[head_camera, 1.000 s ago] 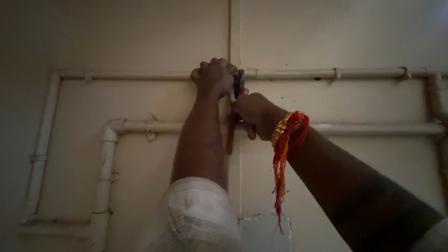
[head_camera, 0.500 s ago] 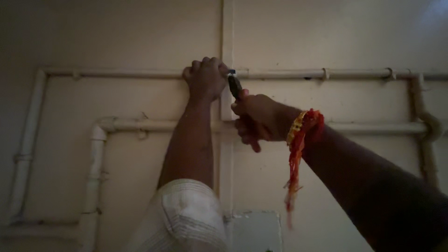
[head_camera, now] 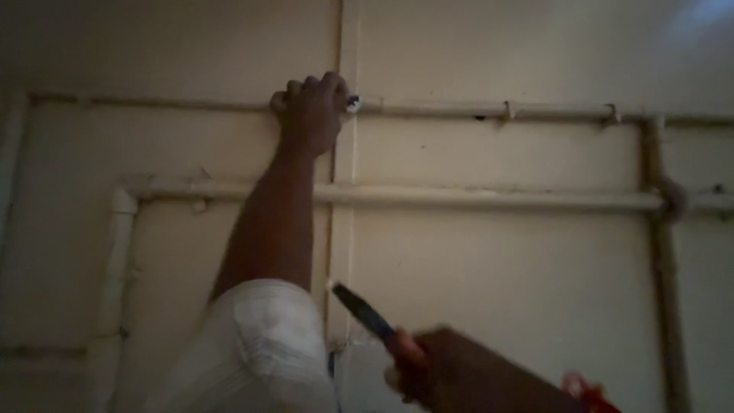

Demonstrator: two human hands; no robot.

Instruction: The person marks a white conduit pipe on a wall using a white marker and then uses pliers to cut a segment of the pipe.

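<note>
My left hand point(head_camera: 310, 111) is raised against the wall and grips the upper horizontal pipe point(head_camera: 489, 112) where it crosses a vertical pipe point(head_camera: 345, 229). A small bluish-white bit point(head_camera: 352, 101) shows at its fingertips. My right hand point(head_camera: 459, 371) is low at the bottom edge, blurred, and shut on a dark slim tool with an orange-red handle point(head_camera: 367, 313), its tip pointing up-left. A red thread band point(head_camera: 585, 390) circles my right wrist.
A second horizontal pipe point(head_camera: 474, 197) runs across the pale wall below the first. A white elbow and downpipe point(head_camera: 118, 260) stand at the left, and a darker vertical pipe point(head_camera: 661, 252) at the right. Clips point(head_camera: 508, 113) hold the upper pipe.
My right hand has dropped with the tool from the pipe crossing to the bottom of the view. My left hand stays on the upper pipe. The view has shifted.
</note>
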